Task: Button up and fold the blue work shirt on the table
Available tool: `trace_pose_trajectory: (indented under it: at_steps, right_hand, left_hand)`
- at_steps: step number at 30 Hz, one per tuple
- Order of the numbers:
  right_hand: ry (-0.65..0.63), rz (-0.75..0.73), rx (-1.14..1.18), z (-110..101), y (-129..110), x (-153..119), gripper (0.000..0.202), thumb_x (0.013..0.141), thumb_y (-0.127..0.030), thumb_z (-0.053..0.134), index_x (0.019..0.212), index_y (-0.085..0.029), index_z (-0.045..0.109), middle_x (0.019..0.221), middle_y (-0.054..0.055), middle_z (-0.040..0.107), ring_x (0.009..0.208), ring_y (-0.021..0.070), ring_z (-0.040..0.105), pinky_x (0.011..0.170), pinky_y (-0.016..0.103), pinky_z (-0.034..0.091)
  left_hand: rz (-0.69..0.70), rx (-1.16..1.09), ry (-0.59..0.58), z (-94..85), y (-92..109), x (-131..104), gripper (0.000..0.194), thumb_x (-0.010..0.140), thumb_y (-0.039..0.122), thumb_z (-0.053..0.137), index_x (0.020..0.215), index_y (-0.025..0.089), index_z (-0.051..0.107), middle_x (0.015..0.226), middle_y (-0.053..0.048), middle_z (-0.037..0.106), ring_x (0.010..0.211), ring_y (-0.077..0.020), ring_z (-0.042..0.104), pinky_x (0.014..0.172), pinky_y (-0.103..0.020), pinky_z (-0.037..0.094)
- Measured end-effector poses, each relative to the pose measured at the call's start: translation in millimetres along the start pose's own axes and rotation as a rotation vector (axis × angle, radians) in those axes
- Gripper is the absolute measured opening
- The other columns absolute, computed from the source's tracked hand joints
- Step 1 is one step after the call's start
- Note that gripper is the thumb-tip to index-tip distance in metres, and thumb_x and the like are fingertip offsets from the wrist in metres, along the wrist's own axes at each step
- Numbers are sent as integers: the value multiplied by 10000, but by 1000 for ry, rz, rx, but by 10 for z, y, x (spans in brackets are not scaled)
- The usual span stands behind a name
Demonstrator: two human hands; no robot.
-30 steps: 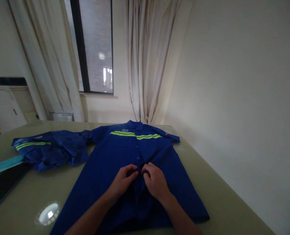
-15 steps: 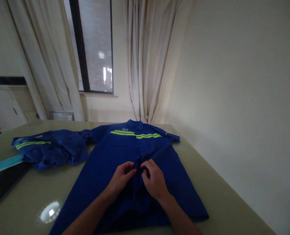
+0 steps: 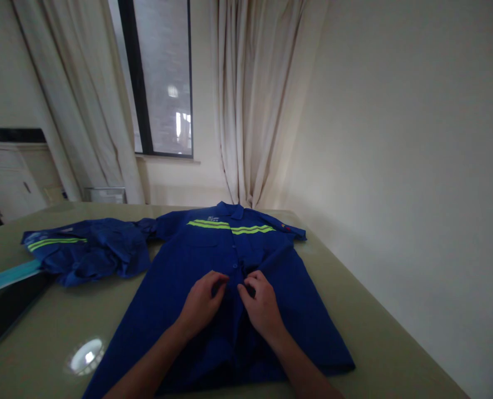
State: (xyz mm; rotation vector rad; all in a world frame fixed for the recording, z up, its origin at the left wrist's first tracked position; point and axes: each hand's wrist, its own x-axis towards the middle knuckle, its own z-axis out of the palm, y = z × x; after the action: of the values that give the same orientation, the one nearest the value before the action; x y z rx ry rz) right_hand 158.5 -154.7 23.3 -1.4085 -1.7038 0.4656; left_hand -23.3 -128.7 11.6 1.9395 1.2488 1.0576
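Grip: left hand (image 3: pixel 203 302) slightly parted, right hand (image 3: pixel 262 305) cannot tell | shirt (image 3: pixel 192 263) on olive table (image 3: pixel 350 310) (glossy) | curtains (image 3: pixel 260 94) flanking window (image 3: pixel 165 83)

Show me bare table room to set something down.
Bare tabletop shows between the black slab and spread blue shirt, and between that shirt and the wall. Crowded: far left, where crumpled garment, light-blue strip and slab meet.

This looks like a room in a home: long cream curtains (image 3: pixel 257 100) at upper centre, a window (image 3: pixel 165 77) beside them, and a white cabinet (image 3: pixel 7 174) at left.
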Motion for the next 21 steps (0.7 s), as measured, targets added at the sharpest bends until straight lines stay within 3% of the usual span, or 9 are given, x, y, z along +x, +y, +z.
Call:
trace_pose_trajectory:
  at_steps: [4,8,12,21]
  right_hand:
    - [23,-1,-22,-7,-32,-1,94,876,-223,628,784,-231,610,887,36,627,796,199,618,743,314,469]
    - [106,-32,-97,-38,-64,-3,96,851,-173,630,798,-234,577,881,30,611,790,193,608,741,308,465]
    - [153,-69,-229,-97,-55,1,109,848,-124,590,841,-232,582,930,41,609,826,201,622,773,312,476]
    - [-18,-100,-225,-72,-58,-21,234,784,-40,592,893,-240,647,991,47,652,898,221,663,832,318,498]
  left_hand:
    - [62,236,-157,19,-53,-37,156,849,261,653,974,243,745,1041,-59,694,990,-250,625,899,-377,475]
    - [67,295,-195,60,-31,-50,128,886,197,573,896,227,698,994,-48,673,959,-231,605,878,-361,457]
    - [74,297,-221,66,-10,-53,154,884,202,595,977,245,710,1036,-47,671,984,-232,601,889,-360,447]
    - [194,303,-57,115,49,-103,150,937,170,536,974,253,656,996,-27,677,943,-230,593,877,-364,448]
